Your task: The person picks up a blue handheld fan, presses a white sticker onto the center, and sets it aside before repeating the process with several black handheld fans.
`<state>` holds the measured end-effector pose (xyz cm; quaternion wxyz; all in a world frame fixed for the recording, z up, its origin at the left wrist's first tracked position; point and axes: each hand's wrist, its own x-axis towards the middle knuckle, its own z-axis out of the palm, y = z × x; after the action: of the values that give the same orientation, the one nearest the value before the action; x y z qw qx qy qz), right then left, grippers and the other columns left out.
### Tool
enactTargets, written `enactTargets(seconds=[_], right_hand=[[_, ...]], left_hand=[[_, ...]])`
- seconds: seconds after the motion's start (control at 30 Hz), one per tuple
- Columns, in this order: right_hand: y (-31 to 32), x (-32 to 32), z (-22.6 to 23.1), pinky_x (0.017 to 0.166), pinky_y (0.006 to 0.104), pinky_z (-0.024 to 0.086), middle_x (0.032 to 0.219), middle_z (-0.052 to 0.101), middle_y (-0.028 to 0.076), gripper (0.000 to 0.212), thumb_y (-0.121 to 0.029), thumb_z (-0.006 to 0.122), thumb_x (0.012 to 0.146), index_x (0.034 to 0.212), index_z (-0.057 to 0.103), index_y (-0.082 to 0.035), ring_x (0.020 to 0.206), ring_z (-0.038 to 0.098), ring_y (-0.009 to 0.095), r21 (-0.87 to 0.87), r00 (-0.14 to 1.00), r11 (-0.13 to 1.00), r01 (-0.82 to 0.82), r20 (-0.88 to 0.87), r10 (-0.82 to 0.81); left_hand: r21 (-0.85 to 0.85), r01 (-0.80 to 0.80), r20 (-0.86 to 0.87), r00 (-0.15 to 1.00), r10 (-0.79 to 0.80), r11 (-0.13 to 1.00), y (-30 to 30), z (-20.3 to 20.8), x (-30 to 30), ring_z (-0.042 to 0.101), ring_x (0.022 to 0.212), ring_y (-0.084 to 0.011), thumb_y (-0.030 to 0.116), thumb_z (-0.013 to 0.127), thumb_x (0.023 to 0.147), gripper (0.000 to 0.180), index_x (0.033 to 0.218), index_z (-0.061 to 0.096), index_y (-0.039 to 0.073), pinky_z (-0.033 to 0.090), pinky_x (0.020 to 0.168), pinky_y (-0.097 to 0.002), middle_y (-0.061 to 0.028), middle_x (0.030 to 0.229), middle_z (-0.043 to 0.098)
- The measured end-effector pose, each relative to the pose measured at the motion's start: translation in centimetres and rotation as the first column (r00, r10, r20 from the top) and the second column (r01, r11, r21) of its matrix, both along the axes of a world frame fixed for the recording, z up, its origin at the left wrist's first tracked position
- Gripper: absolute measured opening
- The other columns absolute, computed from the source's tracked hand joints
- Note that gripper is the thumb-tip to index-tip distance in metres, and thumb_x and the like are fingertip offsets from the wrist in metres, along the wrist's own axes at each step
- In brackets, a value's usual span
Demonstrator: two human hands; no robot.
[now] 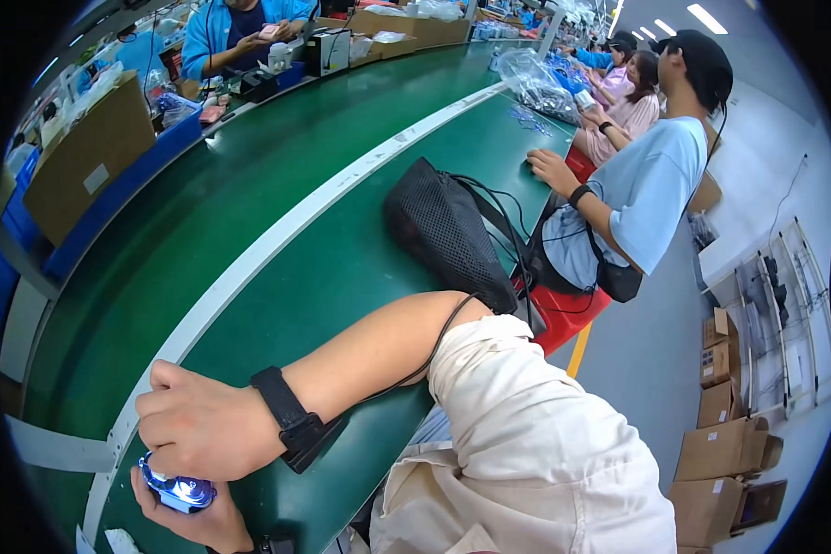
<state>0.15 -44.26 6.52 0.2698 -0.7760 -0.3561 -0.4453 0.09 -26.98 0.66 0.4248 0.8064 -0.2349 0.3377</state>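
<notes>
At the lower left, a small lit device (183, 491) with a rounded dark case glows white and blue. My left hand (194, 528) comes from below and grips it, thumb on one side and fingers around the underside. Over its upper edge sits my right hand (203, 427), fingers curled inward and touching the device. Whatever may be between those right fingertips is hidden. A black strap (284, 406) circles my right wrist, and a thin black cable runs along that forearm.
A green bench (342, 249) with a pale divider rail (249, 254) stretches ahead. A black mesh bag (443, 226) with cables lies beyond my right forearm. On the right, a person in light blue (660, 175) rests a hand on the bench near a clear plastic bag (535, 83).
</notes>
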Motion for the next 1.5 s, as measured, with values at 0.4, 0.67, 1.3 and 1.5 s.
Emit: enactTargets(seconds=[0.4,0.67,1.3,1.5], right_hand=[[-0.8,0.5,-0.1,0.069,0.0375,0.032,0.060,0.050,0.000,0.012,-0.019,0.064,0.066,0.060,0.061,-0.008,0.069,0.047,0.019,-0.134,0.995,0.991,0.029,0.103,-0.015],[-0.6,0.3,1.4,0.064,0.0349,0.033,0.062,0.046,0.002,0.014,-0.020,0.061,0.059,0.062,0.055,-0.008,0.066,0.045,0.019,-0.143,0.992,0.986,-0.087,0.076,0.098],[0.3,-2.0,0.4,0.052,0.0302,0.032,0.075,0.056,0.007,0.041,-0.015,0.065,0.056,0.092,0.066,0.004,0.059,0.050,0.018,-0.123,0.998,0.992,0.030,0.065,-0.022],[-0.6,-2.2,1.6,0.053,0.0322,0.037,0.077,0.058,0.007,0.038,-0.012,0.068,0.060,0.094,0.067,0.004,0.060,0.052,0.019,-0.237,0.998,0.970,0.061,0.044,-0.052]], left_hand=[[0.046,0.013,-0.025,1.000,-0.012,0.999,-0.6,0.1,-0.1,0.048,0.121,-0.0306,0.007,0.084,0.063,0.087,0.136,0.036,0.000,0.037,0.102,-0.0410,-0.0169,0.134,0.045],[0.130,0.005,0.090,0.996,-0.016,0.992,0.7,1.3,-0.6,0.049,0.117,-0.0339,0.016,0.086,0.062,0.088,0.133,0.038,-0.002,0.038,0.101,-0.0419,-0.0194,0.131,0.046],[-0.073,0.256,0.217,0.947,-0.235,0.964,-1.0,1.2,0.5,0.058,0.091,-0.0254,0.015,0.082,0.067,0.070,0.122,0.040,0.001,0.049,0.074,-0.0331,-0.0171,0.109,0.052],[-0.073,0.260,0.158,0.956,-0.246,0.963,-1.0,1.5,0.2,0.058,0.093,-0.0254,0.017,0.084,0.064,0.075,0.122,0.040,0.001,0.050,0.078,-0.0335,-0.0174,0.113,0.050]])
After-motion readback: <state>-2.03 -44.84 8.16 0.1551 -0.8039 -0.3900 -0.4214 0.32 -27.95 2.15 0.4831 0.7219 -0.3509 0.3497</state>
